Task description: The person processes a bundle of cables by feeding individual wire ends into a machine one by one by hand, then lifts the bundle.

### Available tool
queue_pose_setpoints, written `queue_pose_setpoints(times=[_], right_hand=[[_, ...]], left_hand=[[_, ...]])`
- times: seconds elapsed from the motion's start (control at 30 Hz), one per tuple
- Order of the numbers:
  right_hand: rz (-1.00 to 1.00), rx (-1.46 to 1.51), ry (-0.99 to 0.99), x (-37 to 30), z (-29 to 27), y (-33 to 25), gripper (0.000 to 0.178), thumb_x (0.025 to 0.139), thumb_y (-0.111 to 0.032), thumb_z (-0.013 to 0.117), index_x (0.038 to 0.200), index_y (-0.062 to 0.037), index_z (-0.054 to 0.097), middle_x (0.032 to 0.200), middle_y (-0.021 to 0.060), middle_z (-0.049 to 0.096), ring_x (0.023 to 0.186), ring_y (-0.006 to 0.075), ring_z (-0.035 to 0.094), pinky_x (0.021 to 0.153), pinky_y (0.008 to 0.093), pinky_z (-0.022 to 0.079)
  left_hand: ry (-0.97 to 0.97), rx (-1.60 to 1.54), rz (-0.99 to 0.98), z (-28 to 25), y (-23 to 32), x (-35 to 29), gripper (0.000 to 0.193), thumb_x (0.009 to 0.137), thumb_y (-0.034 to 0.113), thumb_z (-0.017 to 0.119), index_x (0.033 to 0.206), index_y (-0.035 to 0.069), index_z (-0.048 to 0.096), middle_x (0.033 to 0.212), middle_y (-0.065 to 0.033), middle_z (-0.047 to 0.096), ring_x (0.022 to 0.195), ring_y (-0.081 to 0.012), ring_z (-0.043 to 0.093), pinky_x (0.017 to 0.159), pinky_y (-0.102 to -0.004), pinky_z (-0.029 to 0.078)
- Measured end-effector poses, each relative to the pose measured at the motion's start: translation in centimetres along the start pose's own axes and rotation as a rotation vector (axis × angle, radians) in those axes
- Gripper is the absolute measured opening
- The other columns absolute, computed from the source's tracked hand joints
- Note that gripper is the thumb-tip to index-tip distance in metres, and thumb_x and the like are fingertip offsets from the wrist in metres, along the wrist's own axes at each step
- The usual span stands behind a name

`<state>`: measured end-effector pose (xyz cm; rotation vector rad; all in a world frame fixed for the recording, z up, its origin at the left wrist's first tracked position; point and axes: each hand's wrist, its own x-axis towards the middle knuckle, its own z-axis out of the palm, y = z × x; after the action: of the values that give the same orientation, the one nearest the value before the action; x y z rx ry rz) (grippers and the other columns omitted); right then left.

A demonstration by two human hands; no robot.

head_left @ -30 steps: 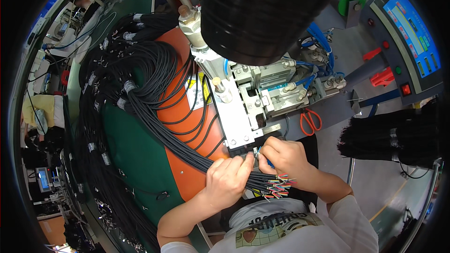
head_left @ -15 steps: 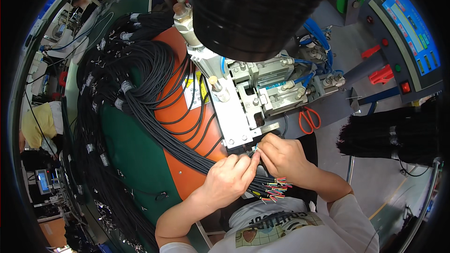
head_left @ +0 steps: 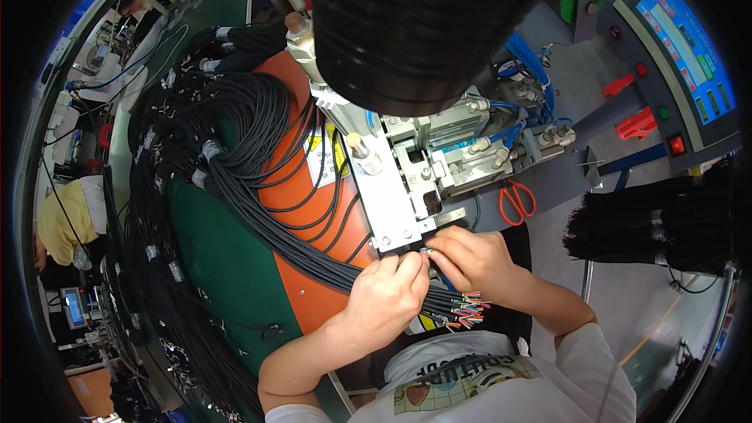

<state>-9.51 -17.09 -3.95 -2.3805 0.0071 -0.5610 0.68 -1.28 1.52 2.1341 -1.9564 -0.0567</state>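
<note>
Broadly, grey floor point(head_left: 627, 301) lies right of a green tabletop point(head_left: 223, 239) and an orange surface point(head_left: 301, 305) beside a metal machine point(head_left: 384, 207). Across the orange, a black cable bundle point(head_left: 286, 249) slants from upper left to lower right, coloured wire ends point(head_left: 472, 311) pointing right. Left hand point(head_left: 389, 296) and right hand point(head_left: 475, 260) meet, fingers curled; whether they pinch anything, I cannot tell.
</note>
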Motion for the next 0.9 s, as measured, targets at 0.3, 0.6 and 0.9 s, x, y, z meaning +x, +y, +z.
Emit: queue_pose_setpoints(times=[0.3,0.6,0.9], right_hand=[[0.37,0.413,-0.084,-0.1,-0.1,0.9,0.007,0.079,-0.006,0.068,0.081,0.0008,0.065,0.063,0.0039,0.061,0.048,0.0074,0.053,0.046,0.0229,0.041],[0.04,0.752,-0.115,-1.3,-0.2,0.1,0.035,0.082,-0.003,0.065,0.116,-0.0059,0.062,0.094,0.0053,0.064,0.068,0.0046,0.056,0.059,0.0195,0.044],[0.019,0.975,-0.058,0.4,-0.1,-0.4,0.019,0.091,-0.002,0.058,0.11,0.002,0.061,0.099,0.0059,0.059,0.074,0.0066,0.061,0.067,0.0194,0.049]], left_hand=[[0.192,-0.14,-0.218,0.1,-1.3,-2.8,0.04,0.057,-0.005,0.063,0.097,-0.002,0.064,0.091,-0.013,0.058,0.081,-0.0291,0.058,0.062,-0.0366,0.045],[0.246,-0.251,-0.229,0.5,-1.2,-3.0,0.027,0.07,0.017,0.075,0.09,0.003,0.063,0.067,-0.0058,0.06,0.058,-0.0232,0.059,0.057,-0.0334,0.042],[0.291,-0.487,-0.112,-0.1,-2.0,-3.0,0.024,0.067,0.014,0.076,0.086,0.003,0.067,0.067,-0.0074,0.064,0.057,-0.0236,0.061,0.052,-0.0333,0.042]])
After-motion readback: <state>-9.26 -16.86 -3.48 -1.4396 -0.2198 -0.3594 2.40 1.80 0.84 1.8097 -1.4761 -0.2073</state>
